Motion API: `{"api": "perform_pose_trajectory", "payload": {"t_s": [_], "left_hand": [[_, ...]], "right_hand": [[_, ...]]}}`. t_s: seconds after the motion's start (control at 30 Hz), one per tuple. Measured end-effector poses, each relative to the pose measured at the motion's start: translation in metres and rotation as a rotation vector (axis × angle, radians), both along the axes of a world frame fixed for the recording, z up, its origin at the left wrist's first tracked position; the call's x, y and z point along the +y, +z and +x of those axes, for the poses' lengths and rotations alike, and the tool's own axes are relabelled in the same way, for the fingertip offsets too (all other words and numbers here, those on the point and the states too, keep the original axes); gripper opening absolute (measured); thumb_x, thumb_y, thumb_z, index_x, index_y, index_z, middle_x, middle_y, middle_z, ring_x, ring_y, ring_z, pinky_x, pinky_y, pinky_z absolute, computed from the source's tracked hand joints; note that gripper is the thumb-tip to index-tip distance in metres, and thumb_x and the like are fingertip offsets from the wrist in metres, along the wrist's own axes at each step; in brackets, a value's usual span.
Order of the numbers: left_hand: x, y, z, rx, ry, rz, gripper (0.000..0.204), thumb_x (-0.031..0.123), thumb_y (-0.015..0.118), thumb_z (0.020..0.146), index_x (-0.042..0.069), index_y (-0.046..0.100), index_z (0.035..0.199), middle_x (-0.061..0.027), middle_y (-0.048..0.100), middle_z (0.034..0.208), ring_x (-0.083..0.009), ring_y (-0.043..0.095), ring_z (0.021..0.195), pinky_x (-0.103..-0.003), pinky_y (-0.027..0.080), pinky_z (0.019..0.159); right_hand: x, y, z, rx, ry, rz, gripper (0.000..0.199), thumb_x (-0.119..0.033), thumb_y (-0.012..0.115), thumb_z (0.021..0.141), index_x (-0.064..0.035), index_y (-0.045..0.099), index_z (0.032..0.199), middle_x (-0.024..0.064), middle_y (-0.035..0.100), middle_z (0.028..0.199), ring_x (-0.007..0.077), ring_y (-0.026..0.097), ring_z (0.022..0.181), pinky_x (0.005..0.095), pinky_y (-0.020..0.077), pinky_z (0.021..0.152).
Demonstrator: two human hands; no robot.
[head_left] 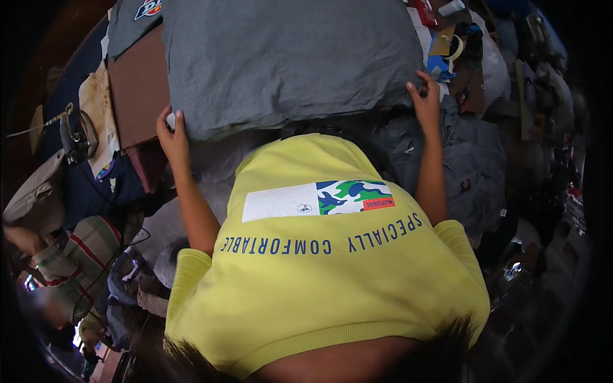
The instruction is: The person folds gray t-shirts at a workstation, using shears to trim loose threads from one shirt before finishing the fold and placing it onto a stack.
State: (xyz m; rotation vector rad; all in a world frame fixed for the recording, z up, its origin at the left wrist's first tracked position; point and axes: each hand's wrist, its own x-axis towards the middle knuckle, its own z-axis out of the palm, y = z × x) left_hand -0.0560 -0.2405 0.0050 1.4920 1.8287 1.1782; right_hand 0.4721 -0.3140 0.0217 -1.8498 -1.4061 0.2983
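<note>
A grey cloth garment [294, 64] lies spread over the table in front of me, its near edge slightly wrinkled. My left hand [172, 137] is at its near left corner, with a small pale piece, too small to name, between thumb and fingers. At the near right corner is my right hand [428, 102]. Its thumb and index finger are apart, the thumb touching or close to the cloth edge. Whether any cloth is caught between them is hard to see.
Another grey garment [133, 29] with a patch lies far left on a brown board [137, 86]. Left of that are a stained cloth [99, 118] and what looks like an iron [80, 137]. A tape roll [456, 48] sits right. Dark garments [469, 166] heap below my right hand. A person in a striped sleeve [92, 242] is at left.
</note>
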Motion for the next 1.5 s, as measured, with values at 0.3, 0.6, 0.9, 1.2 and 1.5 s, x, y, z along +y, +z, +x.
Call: {"api": "perform_pose_trajectory", "payload": {"t_s": [0.3,0.6,0.9,1.2,1.5], "left_hand": [[-0.064,0.007,0.024,-0.593,0.27,-0.321,0.018,0.02,0.066,0.081,0.01,0.054,0.092,0.003,0.055,0.073,-0.0049,0.051,0.064,-0.022,0.047,0.052],[-0.054,0.016,-0.024,-0.621,0.26,-0.249,0.02,0.022,0.067,0.081,0.01,0.053,0.089,0.0016,0.057,0.08,-0.0059,0.054,0.064,-0.019,0.045,0.052],[-0.036,0.054,-0.026,-0.708,0.101,-0.251,0.015,0.021,0.062,0.084,0.011,0.052,0.091,0.0017,0.056,0.075,-0.0025,0.047,0.053,-0.016,0.038,0.043],[0.032,0.012,-0.054,-1.74,-0.335,-0.162,0.029,-0.001,0.048,0.087,-0.004,0.049,0.116,-0.0169,0.059,0.104,-0.0237,0.058,0.096,-0.033,0.048,0.087],[0.031,0.029,0.054,-0.318,0.148,0.167,0.038,0.003,0.053,0.084,0.003,0.045,0.121,-0.0138,0.048,0.119,-0.0237,0.052,0.1,-0.033,0.043,0.087]], "right_hand": [[-0.035,-0.012,-0.016,0.965,-0.261,-0.242,0.029,-0.025,0.061,0.085,-0.0061,0.053,0.105,0.0031,0.059,0.089,0.0105,0.055,0.079,0.0248,0.0442,0.067],[-0.044,0.0,0.004,1.27,-0.251,-0.21,0.023,-0.022,0.062,0.083,-0.0061,0.054,0.097,0.0059,0.06,0.083,0.0168,0.059,0.07,0.0285,0.0465,0.06],[-0.048,0.014,0.005,1.287,-0.238,-0.13,0.015,-0.018,0.059,0.085,-0.0094,0.055,0.096,0.0047,0.061,0.077,0.0157,0.06,0.065,0.0263,0.0447,0.057],[0.025,0.016,0.029,1.572,0.063,0.192,0.024,-0.009,0.057,0.084,-0.0072,0.052,0.108,0.0058,0.059,0.081,0.0162,0.058,0.075,0.028,0.0458,0.068],[0.073,0.03,-0.07,0.399,0.146,0.114,0.046,-0.013,0.054,0.087,-0.0039,0.04,0.129,0.0145,0.04,0.134,0.0241,0.035,0.126,0.0335,0.0306,0.101]]}}
